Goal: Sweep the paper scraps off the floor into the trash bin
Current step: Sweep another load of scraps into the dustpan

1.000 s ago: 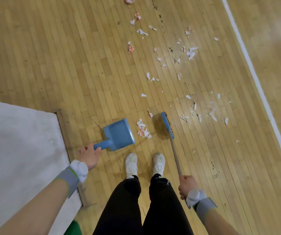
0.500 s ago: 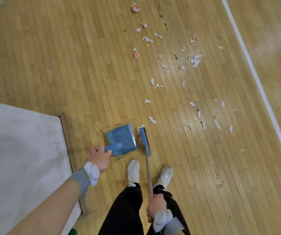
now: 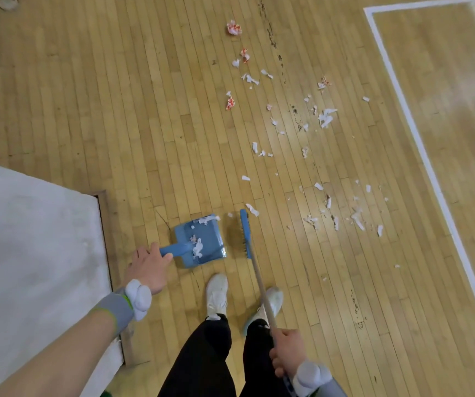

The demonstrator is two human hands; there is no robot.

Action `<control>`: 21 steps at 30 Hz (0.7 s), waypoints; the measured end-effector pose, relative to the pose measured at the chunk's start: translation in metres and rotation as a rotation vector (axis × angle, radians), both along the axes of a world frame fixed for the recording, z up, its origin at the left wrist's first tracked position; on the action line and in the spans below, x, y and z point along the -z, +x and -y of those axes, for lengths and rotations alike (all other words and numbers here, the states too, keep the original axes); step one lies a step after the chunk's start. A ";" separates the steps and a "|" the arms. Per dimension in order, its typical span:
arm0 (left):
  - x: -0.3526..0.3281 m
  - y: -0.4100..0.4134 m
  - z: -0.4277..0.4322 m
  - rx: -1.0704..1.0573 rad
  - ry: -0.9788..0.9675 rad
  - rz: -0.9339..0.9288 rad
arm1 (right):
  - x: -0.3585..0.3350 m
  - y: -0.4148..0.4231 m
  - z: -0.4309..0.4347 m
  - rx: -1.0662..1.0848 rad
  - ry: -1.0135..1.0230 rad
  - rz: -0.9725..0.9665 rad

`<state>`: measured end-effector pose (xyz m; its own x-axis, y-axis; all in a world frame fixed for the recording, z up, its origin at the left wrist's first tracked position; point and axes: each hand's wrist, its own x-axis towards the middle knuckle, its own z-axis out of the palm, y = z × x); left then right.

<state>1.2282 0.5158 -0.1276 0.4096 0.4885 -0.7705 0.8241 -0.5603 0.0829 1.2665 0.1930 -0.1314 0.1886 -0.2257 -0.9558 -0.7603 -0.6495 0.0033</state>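
Early going: a few scraps (image 3: pixel 197 247) lie in the dustpan (image 3: pixel 213 239), its handle gripped by the left hand (image 3: pixel 147 265). The right hand (image 3: pixel 288 353) clasps the broom (image 3: pixel 246 236) just beside it. Most scraps litter the floor (image 3: pixel 116 110) toward the white line (image 3: pixel 419 144). No bin is visible.

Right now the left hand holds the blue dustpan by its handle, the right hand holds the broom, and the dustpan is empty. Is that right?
Not quite. The dustpan is not empty: the head view shows white paper scraps lying in it. The rest stands: the left hand holds its handle and the right hand holds the broom.
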 end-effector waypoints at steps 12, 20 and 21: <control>0.014 -0.043 -0.038 -0.060 -0.040 -0.040 | 0.027 0.104 0.011 -0.249 -0.165 0.229; 0.023 -0.027 -0.027 0.042 -0.058 -0.055 | 0.037 0.052 -0.044 -0.599 -0.186 0.191; 0.025 -0.027 -0.029 0.044 -0.056 -0.049 | 0.037 0.038 -0.050 -0.666 -0.150 0.181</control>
<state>1.2008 0.5448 -0.1527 0.3907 0.4268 -0.8156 0.8027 -0.5916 0.0749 1.3049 0.2430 -0.1683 0.4857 -0.1337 -0.8638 -0.1984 -0.9793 0.0400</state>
